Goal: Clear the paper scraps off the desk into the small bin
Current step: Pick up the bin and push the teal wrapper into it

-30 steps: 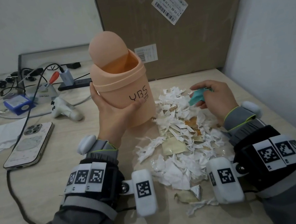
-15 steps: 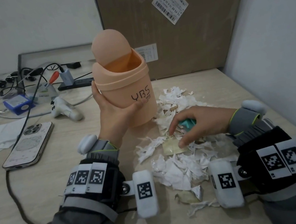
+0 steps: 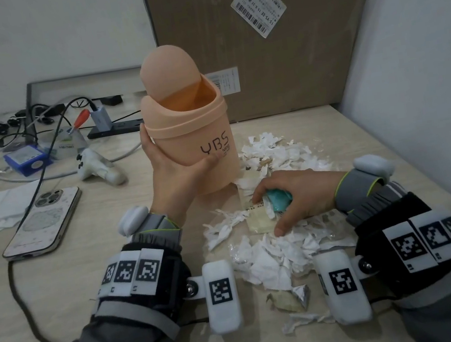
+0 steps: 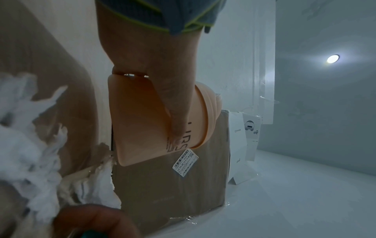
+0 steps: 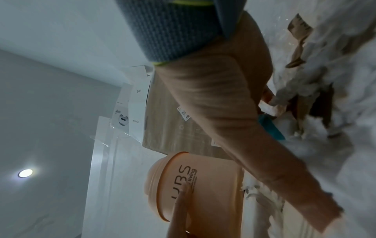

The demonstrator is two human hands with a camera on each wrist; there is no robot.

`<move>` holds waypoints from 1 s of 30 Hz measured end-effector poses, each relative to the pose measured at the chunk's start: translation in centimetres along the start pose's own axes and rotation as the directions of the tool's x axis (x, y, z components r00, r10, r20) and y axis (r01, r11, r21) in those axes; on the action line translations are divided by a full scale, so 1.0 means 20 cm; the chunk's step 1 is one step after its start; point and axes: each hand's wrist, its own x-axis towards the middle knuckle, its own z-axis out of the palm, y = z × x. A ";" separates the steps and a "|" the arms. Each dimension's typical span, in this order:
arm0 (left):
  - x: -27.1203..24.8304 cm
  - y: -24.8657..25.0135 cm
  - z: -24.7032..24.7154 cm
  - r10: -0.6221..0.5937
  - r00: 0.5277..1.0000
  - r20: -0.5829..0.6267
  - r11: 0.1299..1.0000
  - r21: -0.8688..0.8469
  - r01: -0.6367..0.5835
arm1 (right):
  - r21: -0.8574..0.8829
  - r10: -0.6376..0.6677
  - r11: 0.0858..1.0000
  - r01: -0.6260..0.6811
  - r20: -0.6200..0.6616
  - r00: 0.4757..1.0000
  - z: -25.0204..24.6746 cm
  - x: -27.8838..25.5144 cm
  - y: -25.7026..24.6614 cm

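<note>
a: nearest edge of the desk (image 3: pixel 45 288) — what lies there?

b: a torn white scrap (image 3: pixel 304 322) and a crumpled foil wrapper (image 3: pixel 290 298), both between the two wrists. just beyond them starts the main heap of paper scraps (image 3: pixel 273 255), white torn pieces with a few clear and tan wrappers mixed in.

a: state of the right hand (image 3: pixel 296 198)?

b: palm down on the middle of the heap. its fingers are curled round a small teal object (image 3: pixel 279 199); what the object is cannot be told. the thumb tip presses on the scraps at the near side, and a pale square wrapper (image 3: pixel 258 218) lies under the fingertips.

a: left hand (image 3: pixel 175 176)?

b: wrapped round the lower side of the bin (image 3: pixel 192 134) — thumb across the front near the printed letters, fingers round the left side. the left wrist view shows the thumb lying along the bin wall.

a: position of the bin?

b: left of the heap and touching its far left edge. peach plastic, tilted slightly, swing lid (image 3: pixel 167 70) tipped back so the mouth is open. whether its base rests on the desk cannot be told.

a: left part of the desk?

b: a phone (image 3: pixel 43 222) face down with a cable (image 3: pixel 16 295) plugged in, then a white controller (image 3: pixel 97 169), a blue box (image 3: pixel 29 159) and tangled wires.

a: farthest back?

b: a large cardboard box (image 3: pixel 271 36) with a shipping label (image 3: pixel 259 7), standing against the wall behind the bin.
</note>
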 end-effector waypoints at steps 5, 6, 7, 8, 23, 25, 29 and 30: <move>0.00 0.00 0.00 -0.014 1.000 0.010 1.000 -0.015 0.014 | -0.015 -0.002 1.000 0.000 -0.088 0.996 0.01 0.01 0.01; 0.00 0.00 0.00 -0.014 1.000 0.009 1.000 -0.015 0.014 | -0.021 -0.001 1.000 -0.001 -0.109 0.994 0.01 0.01 0.01; 0.00 -0.01 0.00 -0.010 1.000 0.005 1.000 -0.013 0.010 | -0.029 -0.006 1.000 0.002 -0.133 0.991 0.01 0.02 0.01; 0.00 -0.01 0.00 -0.007 1.000 0.003 1.000 -0.011 0.007 | -0.038 -0.014 0.999 0.008 -0.165 0.986 0.00 0.02 0.01; 0.02 -0.02 -0.01 -0.004 0.998 -0.057 1.000 0.015 0.005 | 0.257 0.148 0.933 0.251 -0.912 0.383 -0.07 0.02 0.04; 0.02 -0.02 -0.01 -0.003 0.997 -0.078 1.000 0.023 0.005 | 0.341 0.238 0.894 0.289 -0.911 0.338 -0.08 0.02 0.06; 0.02 -0.02 -0.02 0.008 0.996 -0.084 0.999 0.033 -0.005 | 0.521 0.424 0.738 0.429 -0.852 0.305 -0.10 0.00 0.07; 0.02 -0.02 -0.02 0.011 0.997 -0.077 0.999 0.043 -0.008 | 0.547 0.457 0.704 0.452 -0.837 0.300 -0.10 0.00 0.07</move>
